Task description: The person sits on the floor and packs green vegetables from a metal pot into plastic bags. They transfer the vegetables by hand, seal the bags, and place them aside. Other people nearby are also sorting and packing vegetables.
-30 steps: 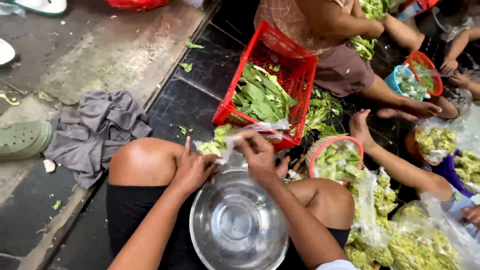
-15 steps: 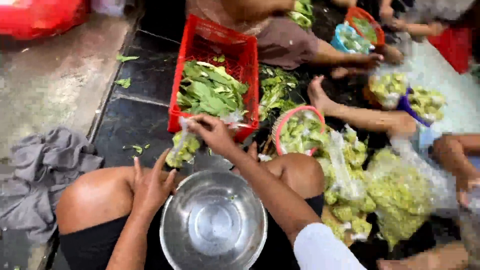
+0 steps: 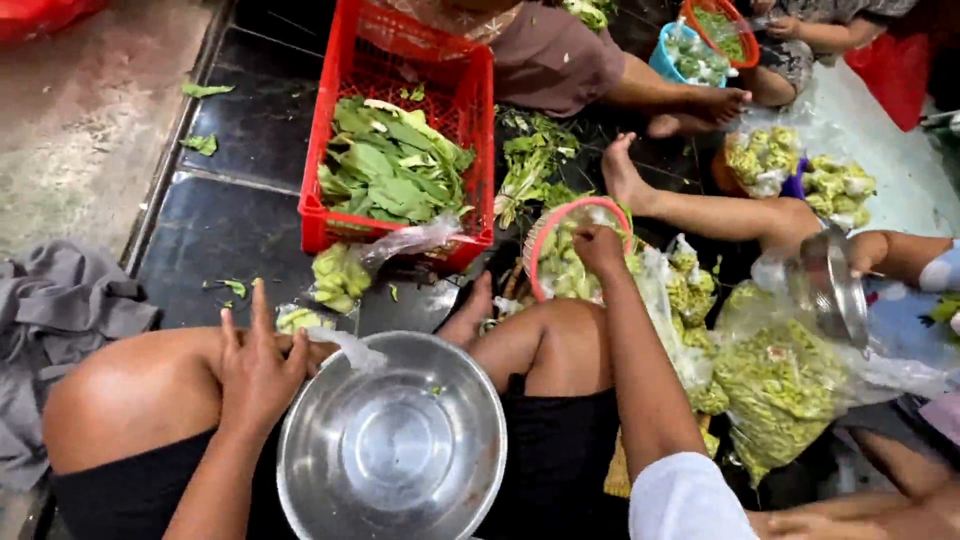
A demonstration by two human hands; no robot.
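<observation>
We sit on the floor with a round steel bowl (image 3: 392,452) in our lap, between our knees. Our left hand (image 3: 258,368) rests flat on our left knee with fingers spread and pointing forward, holding nothing; the bowl's rim lies just to its right. Just beyond this hand's fingertips lies a small clear bag of cut greens (image 3: 340,275), and past that stands a red plastic crate (image 3: 405,130) filled with large green leaves.

Our right hand (image 3: 598,247) reaches forward and right, well apart from the bowl, its fingers curled down into a pink-rimmed basket (image 3: 560,262) of pale green vegetable pieces. We cannot tell whether it grips any of them.

To the right of this hand lie clear bags of chopped greens (image 3: 775,395), and another person's hand tips a second steel bowl (image 3: 832,288) over them. Far to the left of our left hand, a grey cloth (image 3: 62,310) lies crumpled on the floor.
</observation>
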